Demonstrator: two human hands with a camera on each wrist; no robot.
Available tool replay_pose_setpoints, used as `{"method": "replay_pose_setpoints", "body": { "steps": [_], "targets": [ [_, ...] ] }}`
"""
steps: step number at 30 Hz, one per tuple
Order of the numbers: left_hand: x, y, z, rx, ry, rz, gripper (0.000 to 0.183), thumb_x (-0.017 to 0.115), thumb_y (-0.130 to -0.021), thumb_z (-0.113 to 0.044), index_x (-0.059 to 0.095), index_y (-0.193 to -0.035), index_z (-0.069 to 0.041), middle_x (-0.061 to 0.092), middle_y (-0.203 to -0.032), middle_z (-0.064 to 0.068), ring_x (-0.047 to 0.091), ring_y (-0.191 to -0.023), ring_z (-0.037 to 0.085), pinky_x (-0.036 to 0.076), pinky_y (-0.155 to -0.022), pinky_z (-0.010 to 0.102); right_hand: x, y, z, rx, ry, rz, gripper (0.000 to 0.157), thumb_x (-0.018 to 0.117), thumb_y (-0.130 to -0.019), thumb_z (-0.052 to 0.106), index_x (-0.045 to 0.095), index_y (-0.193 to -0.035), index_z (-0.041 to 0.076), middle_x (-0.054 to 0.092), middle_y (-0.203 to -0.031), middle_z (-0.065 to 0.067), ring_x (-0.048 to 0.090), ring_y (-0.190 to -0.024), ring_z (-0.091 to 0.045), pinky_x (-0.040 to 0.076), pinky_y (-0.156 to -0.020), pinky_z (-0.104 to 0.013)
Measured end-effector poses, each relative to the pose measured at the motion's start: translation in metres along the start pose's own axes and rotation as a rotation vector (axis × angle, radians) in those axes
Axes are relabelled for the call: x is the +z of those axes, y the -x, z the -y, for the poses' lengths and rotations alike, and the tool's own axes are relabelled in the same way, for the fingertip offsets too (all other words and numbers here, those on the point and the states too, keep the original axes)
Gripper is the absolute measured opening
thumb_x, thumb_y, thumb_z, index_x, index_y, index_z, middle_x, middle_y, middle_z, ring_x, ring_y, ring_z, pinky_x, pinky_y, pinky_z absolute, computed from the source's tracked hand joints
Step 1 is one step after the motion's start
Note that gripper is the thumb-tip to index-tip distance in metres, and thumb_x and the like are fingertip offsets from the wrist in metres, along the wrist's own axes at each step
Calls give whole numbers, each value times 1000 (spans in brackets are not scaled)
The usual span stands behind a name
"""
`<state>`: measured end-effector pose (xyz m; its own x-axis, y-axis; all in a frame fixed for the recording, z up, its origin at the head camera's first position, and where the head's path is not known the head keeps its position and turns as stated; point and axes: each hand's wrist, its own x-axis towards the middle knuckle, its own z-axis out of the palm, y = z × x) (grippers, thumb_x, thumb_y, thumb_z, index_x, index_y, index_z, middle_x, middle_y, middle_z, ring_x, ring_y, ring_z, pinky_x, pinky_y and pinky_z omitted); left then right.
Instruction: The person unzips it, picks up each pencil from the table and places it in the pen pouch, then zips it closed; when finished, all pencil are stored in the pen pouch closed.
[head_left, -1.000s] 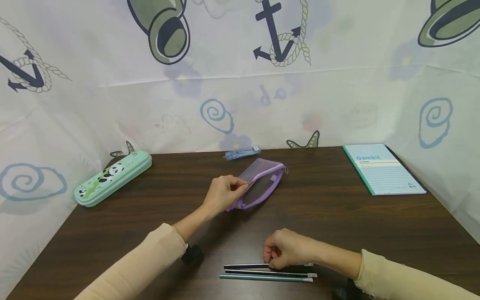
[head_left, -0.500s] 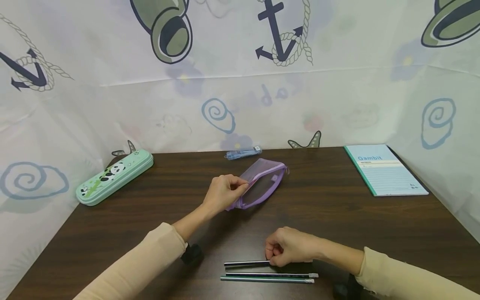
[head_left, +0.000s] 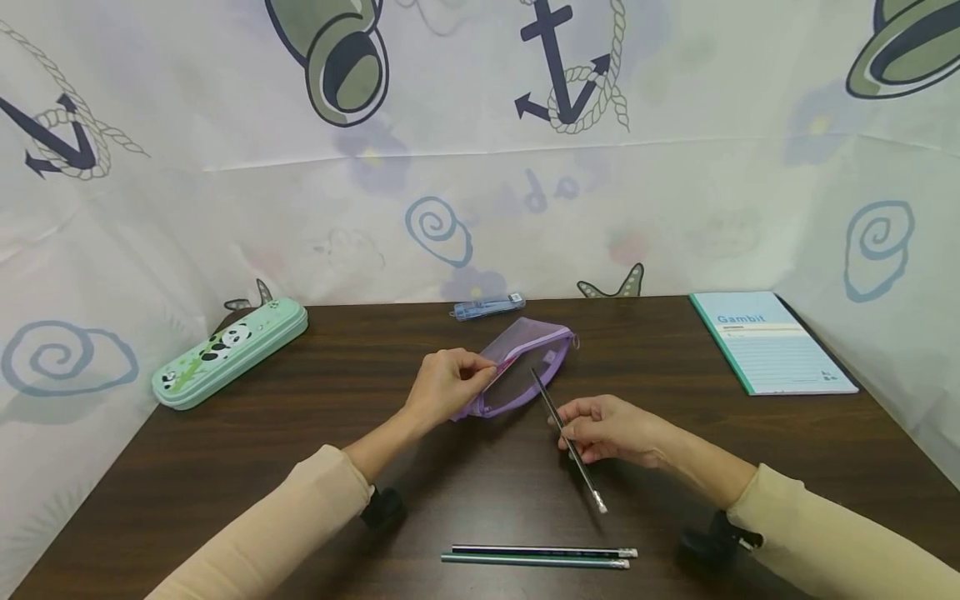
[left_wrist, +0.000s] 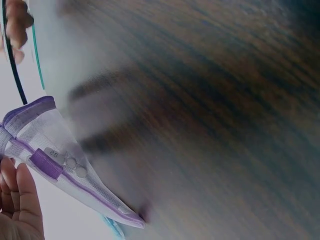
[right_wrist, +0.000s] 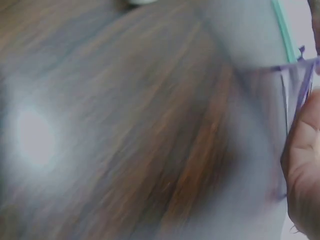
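My left hand (head_left: 450, 383) pinches the near edge of a purple mesh zip pouch (head_left: 513, 390), whose mouth gapes open toward the right. In the left wrist view the pouch (left_wrist: 65, 162) shows white netting and purple trim. A dark pencil (head_left: 580, 468) is held in the fingers of my right hand (head_left: 615, 431), slanting with its eraser end toward me and its other end overlapping the pouch's mouth. Two more pencils, a black one (head_left: 543, 552) and a green one (head_left: 536, 562), lie side by side on the table in front of me.
A mint pencil case (head_left: 232, 354) with pandas lies at the left edge of the dark table (head_left: 337, 358). At the back is a blue translucent object (head_left: 487, 307). A Gambit notebook (head_left: 772, 342) lies at the right. Printed cloth (head_left: 480, 100) walls the table in.
My right hand has lifted the dark pencil from beside the other two and brought it forward to the pouch, turning it. The left hand stays on the pouch.
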<state>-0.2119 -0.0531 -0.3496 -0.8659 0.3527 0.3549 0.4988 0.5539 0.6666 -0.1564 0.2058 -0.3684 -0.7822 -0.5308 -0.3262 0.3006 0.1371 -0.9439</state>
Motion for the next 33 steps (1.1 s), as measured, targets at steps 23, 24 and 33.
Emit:
{"method": "replay_pose_setpoints", "body": {
  "steps": [23,24,33],
  "targets": [
    [5,-1,-3,15,17,33,9,70,-84,-15,77,-87,-9,70,-78,2,54,-63,5,43,-56,18,20,-68,26,-76,-474,-426,4,49,-95,0,46,-93,-1,62,-73,-5,65,-65,-12,54,-64,-21],
    [5,-1,-3,10,14,37,10,70,-84,-15,77,-87,-9,70,-78,2,54,-63,5,43,-56,18,21,-69,26,-74,-477,-434,4,49,-95,-1,46,-93,-1,61,-73,-5,65,-65,-12,54,-64,-21],
    [3,-2,-5,-4,10,80,10,69,-84,-15,77,-87,-9,71,-77,1,55,-62,5,43,-54,18,24,-78,27,-56,-469,-487,9,49,-94,-2,47,-103,-5,60,-73,-6,64,-63,-12,54,-63,-21]
  ]
}}
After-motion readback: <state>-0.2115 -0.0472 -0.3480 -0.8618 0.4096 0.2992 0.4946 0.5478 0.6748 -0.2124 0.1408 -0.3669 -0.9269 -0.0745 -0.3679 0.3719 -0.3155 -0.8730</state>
